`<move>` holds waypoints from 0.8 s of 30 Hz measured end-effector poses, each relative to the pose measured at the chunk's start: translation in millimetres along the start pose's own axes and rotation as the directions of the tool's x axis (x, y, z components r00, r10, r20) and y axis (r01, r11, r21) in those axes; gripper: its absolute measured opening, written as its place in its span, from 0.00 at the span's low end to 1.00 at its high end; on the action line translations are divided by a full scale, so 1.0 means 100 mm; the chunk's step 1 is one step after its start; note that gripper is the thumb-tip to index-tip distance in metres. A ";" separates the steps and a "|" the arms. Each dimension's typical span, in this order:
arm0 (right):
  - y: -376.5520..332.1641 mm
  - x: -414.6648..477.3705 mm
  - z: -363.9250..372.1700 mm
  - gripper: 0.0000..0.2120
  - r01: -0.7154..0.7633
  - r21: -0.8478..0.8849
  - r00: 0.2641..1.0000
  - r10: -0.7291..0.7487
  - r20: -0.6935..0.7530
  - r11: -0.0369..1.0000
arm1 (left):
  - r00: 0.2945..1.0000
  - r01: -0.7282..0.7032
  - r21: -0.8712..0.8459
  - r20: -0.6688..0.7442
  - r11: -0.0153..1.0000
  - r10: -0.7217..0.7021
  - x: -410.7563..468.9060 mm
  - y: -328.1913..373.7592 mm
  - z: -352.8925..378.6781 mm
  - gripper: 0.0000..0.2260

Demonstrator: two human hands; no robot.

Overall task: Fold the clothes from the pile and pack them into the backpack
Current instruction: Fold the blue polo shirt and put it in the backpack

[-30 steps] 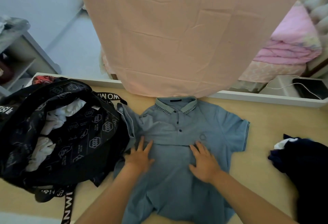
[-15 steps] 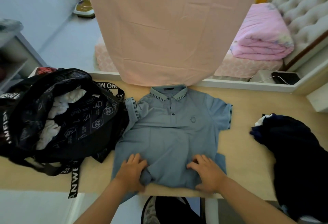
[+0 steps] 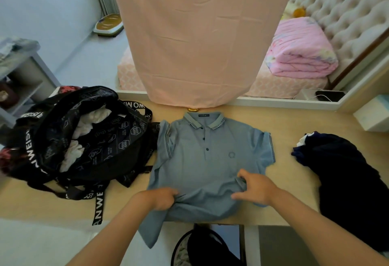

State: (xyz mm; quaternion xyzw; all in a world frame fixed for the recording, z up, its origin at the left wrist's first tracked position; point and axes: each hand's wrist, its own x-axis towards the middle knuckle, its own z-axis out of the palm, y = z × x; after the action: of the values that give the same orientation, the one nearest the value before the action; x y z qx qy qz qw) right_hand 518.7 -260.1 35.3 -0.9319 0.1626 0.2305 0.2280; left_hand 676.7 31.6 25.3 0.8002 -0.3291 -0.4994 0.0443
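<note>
Your blue polo shirt (image 3: 202,156) lies front-up on the bench (image 3: 294,122), collar at the far side, buttons and chest logo showing, its near hem hanging over the near edge. Your left hand (image 3: 163,199) has its fingers curled into the fabric at the near left of the shirt, bunching a fold of it. Your right hand (image 3: 255,187) does the same at the near right, fingers curled round a gathered ridge of cloth with the thumb raised toward the far side. The shirt's left sleeve touches the black backpack (image 3: 113,139), which lies open just to the left on the bench with white clothes (image 3: 92,116) inside and its lettered straps trailing toward the near edge. Well to the right of the shirt sits the pile of dark navy clothes (image 3: 347,173), a bit of white showing at its far end. A pink sheet (image 3: 195,44) hangs down at the far side of the bench, and beyond it on the right a folded pink quilt (image 3: 301,53) rests on the bed
</note>
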 end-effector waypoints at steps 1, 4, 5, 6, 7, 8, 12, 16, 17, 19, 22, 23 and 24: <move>-0.03 0.01 -0.05 0.18 0.020 -0.074 0.999 -0.016 0.052 0.997 | 1.000 -0.001 0.049 0.019 0.999 0.000 0.01 0.07 -0.07 0.14; -0.10 0.16 -0.25 0.12 0.001 -0.100 1.000 0.002 0.029 0.995 | 0.999 0.037 0.108 -0.027 0.993 -0.034 0.12 0.15 -0.39 0.13; -0.12 0.24 -0.35 0.10 -0.037 -0.066 0.997 0.033 -0.066 0.997 | 0.992 0.041 0.103 -0.125 0.994 -0.028 0.17 0.16 -0.54 0.13; -0.11 0.35 -0.47 0.09 -0.070 -0.043 0.977 0.060 -0.206 0.997 | 0.957 0.045 0.120 -0.288 0.992 -0.008 0.22 0.17 -0.71 0.13; -0.10 0.46 -0.58 0.12 -0.101 -0.061 0.926 0.071 -0.372 0.993 | 0.873 0.075 0.162 -0.488 0.984 0.014 0.25 0.17 -0.87 0.14; -0.08 0.56 -0.68 0.17 -0.135 -0.108 0.863 0.064 -0.501 0.985 | 0.758 0.115 0.189 -0.651 0.975 0.036 0.29 0.19 -1.01 0.17; -0.04 0.80 -0.74 0.23 -0.092 -0.081 0.883 0.043 -0.467 0.992 | 0.716 -0.018 0.130 -0.691 0.991 0.103 0.57 0.29 -1.09 0.17; 0.18 0.85 -0.43 0.15 -0.089 -0.039 0.954 0.074 -0.291 0.995 | 0.840 -0.084 0.194 -0.514 0.977 0.174 0.93 0.28 -0.70 0.18; 0.24 0.85 -0.36 0.18 -0.095 -0.050 0.967 0.080 -0.243 0.994 | 0.859 -0.069 0.203 -0.485 0.977 0.162 1.00 0.27 -0.65 0.18; 0.32 0.87 -0.25 0.28 -0.055 -0.125 0.987 0.035 -0.157 0.991 | 0.878 -0.029 0.227 -0.459 0.973 0.133 1.11 0.25 -0.58 0.21; 0.32 0.97 -0.14 0.37 0.095 -0.351 0.991 -0.120 -0.052 0.932 | 0.840 0.009 0.331 -0.514 0.943 0.173 1.21 0.27 -0.52 0.28; 0.31 1.01 -0.13 0.37 0.135 -0.411 0.988 -0.156 -0.020 0.902 | 0.831 0.011 0.360 -0.522 0.933 0.192 1.25 0.28 -0.50 0.32; 0.30 1.06 -0.12 0.36 0.154 -0.439 0.985 -0.173 -0.003 0.885 | 0.825 0.009 0.382 -0.525 0.924 0.209 1.30 0.29 -0.48 0.36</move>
State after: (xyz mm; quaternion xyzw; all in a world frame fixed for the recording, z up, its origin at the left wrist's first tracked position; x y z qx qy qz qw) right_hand 599.6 -312.1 -19.1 -0.9742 0.0322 0.2214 0.0282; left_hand 739.2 -77.4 -38.9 0.8855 -0.4317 -0.1710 0.0137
